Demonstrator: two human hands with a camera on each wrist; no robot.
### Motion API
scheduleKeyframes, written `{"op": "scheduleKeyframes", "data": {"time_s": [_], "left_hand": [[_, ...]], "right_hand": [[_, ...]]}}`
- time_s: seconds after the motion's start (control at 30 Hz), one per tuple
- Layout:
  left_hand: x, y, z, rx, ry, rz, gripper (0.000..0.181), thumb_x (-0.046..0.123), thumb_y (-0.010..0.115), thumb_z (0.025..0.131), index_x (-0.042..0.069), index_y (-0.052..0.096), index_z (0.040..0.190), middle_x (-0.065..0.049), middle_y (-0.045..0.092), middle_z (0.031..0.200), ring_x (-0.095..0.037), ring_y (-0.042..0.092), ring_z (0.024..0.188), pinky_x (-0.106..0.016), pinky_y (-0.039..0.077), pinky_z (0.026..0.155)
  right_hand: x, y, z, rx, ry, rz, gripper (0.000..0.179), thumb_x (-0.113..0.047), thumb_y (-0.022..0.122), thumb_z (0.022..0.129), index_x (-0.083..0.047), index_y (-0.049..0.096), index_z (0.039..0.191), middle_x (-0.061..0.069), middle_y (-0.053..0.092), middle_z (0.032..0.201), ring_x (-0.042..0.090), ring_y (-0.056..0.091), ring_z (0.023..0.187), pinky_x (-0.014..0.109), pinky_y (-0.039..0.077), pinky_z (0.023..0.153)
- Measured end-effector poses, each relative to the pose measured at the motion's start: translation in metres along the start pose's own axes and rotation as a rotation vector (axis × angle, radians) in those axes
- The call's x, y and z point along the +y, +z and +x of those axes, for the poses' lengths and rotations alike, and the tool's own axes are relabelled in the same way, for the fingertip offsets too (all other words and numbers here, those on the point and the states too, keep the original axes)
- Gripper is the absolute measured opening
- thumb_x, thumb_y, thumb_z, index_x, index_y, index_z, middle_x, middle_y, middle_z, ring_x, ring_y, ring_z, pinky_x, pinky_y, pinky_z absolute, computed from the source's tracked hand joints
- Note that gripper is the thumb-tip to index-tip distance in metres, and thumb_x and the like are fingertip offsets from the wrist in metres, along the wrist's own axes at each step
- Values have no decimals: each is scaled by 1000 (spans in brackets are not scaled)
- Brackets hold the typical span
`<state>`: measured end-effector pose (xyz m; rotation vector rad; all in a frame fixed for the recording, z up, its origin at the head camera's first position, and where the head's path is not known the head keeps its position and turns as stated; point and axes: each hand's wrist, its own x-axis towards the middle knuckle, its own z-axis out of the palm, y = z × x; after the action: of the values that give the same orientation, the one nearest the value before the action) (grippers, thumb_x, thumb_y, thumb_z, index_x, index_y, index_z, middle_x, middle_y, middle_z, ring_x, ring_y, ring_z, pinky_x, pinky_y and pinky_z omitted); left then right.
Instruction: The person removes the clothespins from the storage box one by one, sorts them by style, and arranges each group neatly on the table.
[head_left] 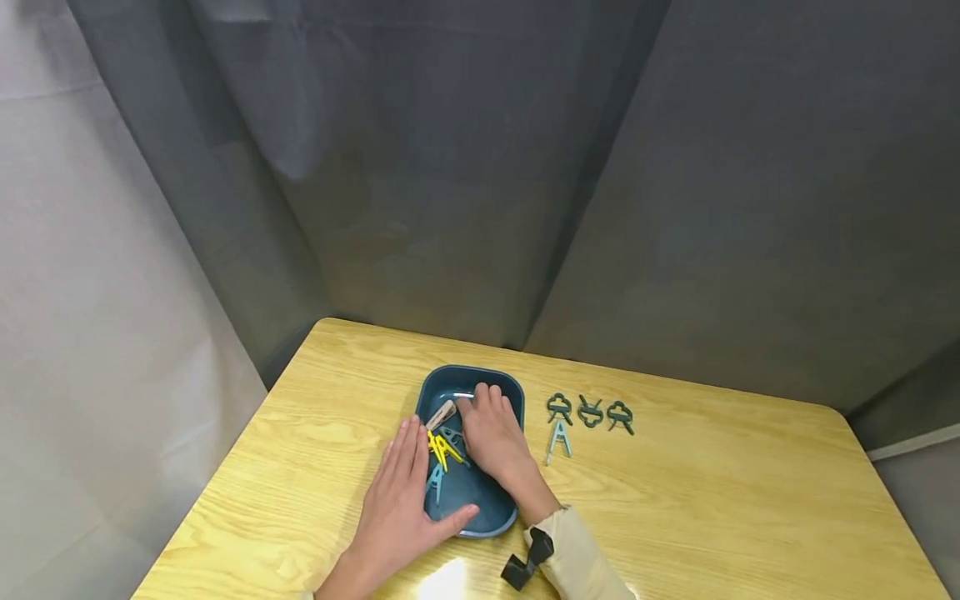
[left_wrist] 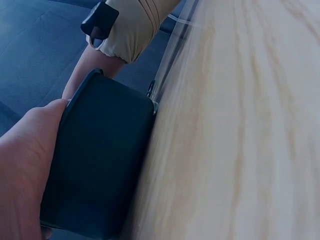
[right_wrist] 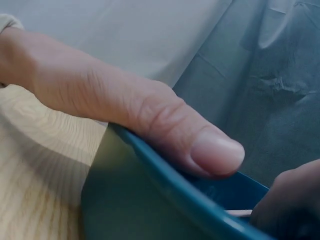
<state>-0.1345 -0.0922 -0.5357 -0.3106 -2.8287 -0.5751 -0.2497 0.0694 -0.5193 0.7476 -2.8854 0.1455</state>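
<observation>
Clips in the blue bin [head_left: 483, 504]; clock centred on the bin, head view. Beige clip [head_left: 441, 414] between 10 and 11 o'clock, grey-blue clip [head_left: 451, 434] at 10, yellow clips [head_left: 440, 451] at 9, light-blue clip [head_left: 436, 477] at 8.

Handling, my judgement: small, light, stiff pieces, probably plastic, sprung, a little slick. Not fragile, though the legs could snag where they overlap. Take the beige clip across its long sides; take the others at the legs, pinching gently so you don't spring them. The bin looks light and rigid, likely to skid if you push; steady it by its rim.

Your right hand [head_left: 491, 429] is down inside at 12 to 1 o'clock, fingers bent, tips hidden. You cannot tell if they pinch anything; the beige clip sits just beside them.

Your left hand [head_left: 397, 504] is at 8 o'clock: fingers straight, close together along the rim, thumb spread over the near edge.

Outside, on the bench [head_left: 712, 483]: 3 dark green clips [head_left: 590, 408] in a row between 2 and 3 o'clock, mint clip [head_left: 559, 431] near 3. Your beige sleeve [head_left: 585, 558] crosses at 4 to 5; grey curtain [head_left: 450, 208] beyond 12.
</observation>
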Motion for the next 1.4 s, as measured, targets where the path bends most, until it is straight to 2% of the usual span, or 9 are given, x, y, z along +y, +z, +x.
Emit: {"op": "scheduleKeyframes", "data": {"time_s": [0.13, 0.3, 0.53, 0.63, 0.77, 0.9, 1.03, 1.23, 1.4], "left_hand": [[6, 2, 1, -29, -20, -8, 130, 95, 45, 81, 4, 14, 167, -12, 9, 176, -25, 4, 162, -48, 21, 129], [11, 2, -2, -11, -45, 2, 129, 95, 45, 80, 2, 19, 166, -12, 9, 176, -25, 5, 162, -47, 22, 129], [14, 1, -9, 12, -58, 12, 129, 96, 44, 80, 2, 21, 166, -13, 12, 175, -26, 8, 162, -49, 25, 127], [13, 0, -10, 14, -60, 13, 129, 96, 45, 80, 3, 19, 166, -13, 12, 175, -26, 8, 162, -49, 25, 127], [10, -2, -9, 19, -54, 24, 129, 95, 45, 81, 4, 18, 167, -12, 10, 176, -26, 7, 162, -47, 23, 128], [6, -3, -8, 26, -45, 32, 128, 94, 46, 81, 2, 21, 166, -12, 11, 175, -26, 7, 162, -46, 23, 128], [2, -4, -6, 25, -40, 39, 127, 94, 45, 81, 1, 23, 165, -13, 12, 175, -26, 7, 162, -45, 22, 128], [-3, -5, -3, 35, -11, 27, 127, 93, 47, 82, 1, 20, 166, -15, 14, 175, -28, 9, 162, -45, 21, 129], [-3, -3, 2, 0, 11, 13, 127, 93, 45, 82, 4, 14, 167, -14, 12, 175, -27, 7, 162, -46, 21, 129]], "right_hand": [[4, -4, -1, -57, -17, -35, 37, -17, 56, 108, -19, 67, 143, 7, 46, 102, 24, 36, 90, 35, 33, 76], [6, -3, -3, -10, -72, -20, 28, -16, 58, 107, -17, 74, 130, 5, 45, 98, 23, 37, 89, 35, 35, 77], [2, 0, -5, -75, -145, -43, 44, -15, 50, 109, -30, 60, 149, 6, 47, 102, 23, 33, 86, 35, 30, 73], [0, -1, -5, -48, -159, -38, 34, -17, 58, 107, -25, 71, 138, 4, 46, 99, 22, 34, 86, 34, 30, 73], [-1, -1, -2, 39, -156, -21, 16, -26, 75, 98, -15, 82, 108, 3, 50, 94, 20, 37, 84, 32, 35, 71], [-3, -1, 0, 35, -107, -36, 28, -34, 80, 94, -7, 81, 91, 5, 57, 92, 22, 43, 84, 34, 43, 72], [-5, -1, 2, 21, -86, -47, 35, -38, 77, 95, -5, 78, 83, 8, 63, 88, 24, 51, 86, 38, 50, 79], [-1, -2, 7, 90, -119, 67, 33, -31, 73, 96, -11, 71, 71, 3, 57, 74, 23, 50, 80, 38, 48, 74], [8, -3, 5, 119, -61, 72, 24, -31, 77, 91, -8, 71, 86, 6, 53, 82, 24, 42, 79, 36, 39, 69]]}}
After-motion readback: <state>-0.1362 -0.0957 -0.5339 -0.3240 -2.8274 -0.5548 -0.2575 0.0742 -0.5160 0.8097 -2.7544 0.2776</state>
